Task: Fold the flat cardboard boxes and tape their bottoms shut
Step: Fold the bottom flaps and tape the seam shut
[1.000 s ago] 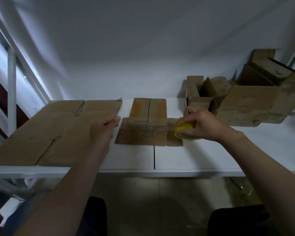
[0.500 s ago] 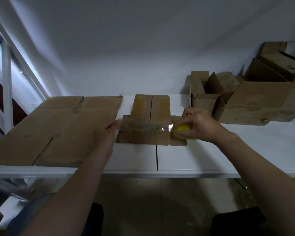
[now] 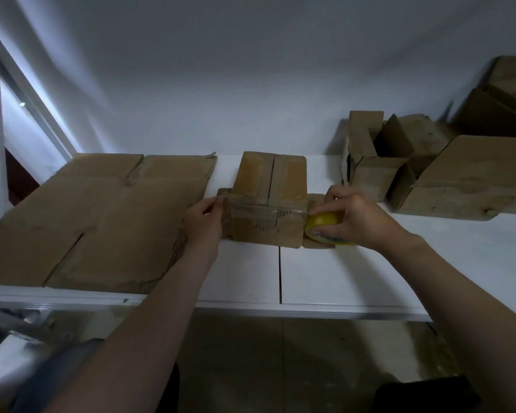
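Two hands busy | left hand pinches tape strip against box | right hand grips tape roll | risk: slack between them wrinkles strip, seam stays unsealed

A white table stands against a plain white wall, dimly lit.

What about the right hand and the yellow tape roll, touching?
Touching. The head view shows the right hand curled over the yellow tape roll, thumb against its rim, gripping it beside the folded box.
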The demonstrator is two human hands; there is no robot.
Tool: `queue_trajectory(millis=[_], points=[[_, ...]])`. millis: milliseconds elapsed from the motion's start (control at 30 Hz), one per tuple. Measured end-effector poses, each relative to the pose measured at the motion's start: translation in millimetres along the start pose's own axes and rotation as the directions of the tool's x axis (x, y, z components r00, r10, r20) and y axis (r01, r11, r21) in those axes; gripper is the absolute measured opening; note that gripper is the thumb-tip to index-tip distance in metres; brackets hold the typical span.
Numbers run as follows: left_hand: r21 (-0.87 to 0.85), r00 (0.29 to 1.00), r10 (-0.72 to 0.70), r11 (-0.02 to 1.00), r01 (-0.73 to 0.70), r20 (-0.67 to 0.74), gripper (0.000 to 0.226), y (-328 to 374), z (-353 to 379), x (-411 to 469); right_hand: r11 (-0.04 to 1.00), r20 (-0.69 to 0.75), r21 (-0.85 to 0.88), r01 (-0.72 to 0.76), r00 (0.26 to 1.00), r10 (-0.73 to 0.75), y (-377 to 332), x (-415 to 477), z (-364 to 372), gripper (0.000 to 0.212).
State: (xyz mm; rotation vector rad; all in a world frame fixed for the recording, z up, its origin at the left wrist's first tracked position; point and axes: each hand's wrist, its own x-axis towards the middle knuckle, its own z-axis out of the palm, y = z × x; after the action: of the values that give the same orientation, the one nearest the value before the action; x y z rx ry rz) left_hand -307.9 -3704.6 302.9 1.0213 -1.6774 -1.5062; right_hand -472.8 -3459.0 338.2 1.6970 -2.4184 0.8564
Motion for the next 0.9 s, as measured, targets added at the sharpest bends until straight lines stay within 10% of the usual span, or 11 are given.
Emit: queue_trajectory(millis=[433, 667, 800, 900], points=[[0.05, 0.995, 0.03, 0.998, -0.035, 0.1, 0.017, 3, 9, -6, 0.997, -0.015, 0.033, 0.073, 0.997, -0.073, 7, 1, 4, 0.033], [0.102, 0.935, -0.256, 0.966, 0.237, 0.248, 0.034, 16, -21, -23, 0.989, 0.012, 0.107, 0.097, 0.995, -0.099, 7, -5, -5, 0.034], [0.286, 0.992, 0.085, 0.952, -0.107, 0.091, 0.029, 14, -27, -28, 0.993, 0.035, 0.057, 0.103, 0.994, -0.105, -1, -1, 1, 0.036], [0.542, 0.847, 0.515, 0.678, -0.497, 0.131, 0.032, 20, -20, -49, 0.994, 0.038, 0.041, 0.102, 0.994, -0.104, -5, 1, 6, 0.038]])
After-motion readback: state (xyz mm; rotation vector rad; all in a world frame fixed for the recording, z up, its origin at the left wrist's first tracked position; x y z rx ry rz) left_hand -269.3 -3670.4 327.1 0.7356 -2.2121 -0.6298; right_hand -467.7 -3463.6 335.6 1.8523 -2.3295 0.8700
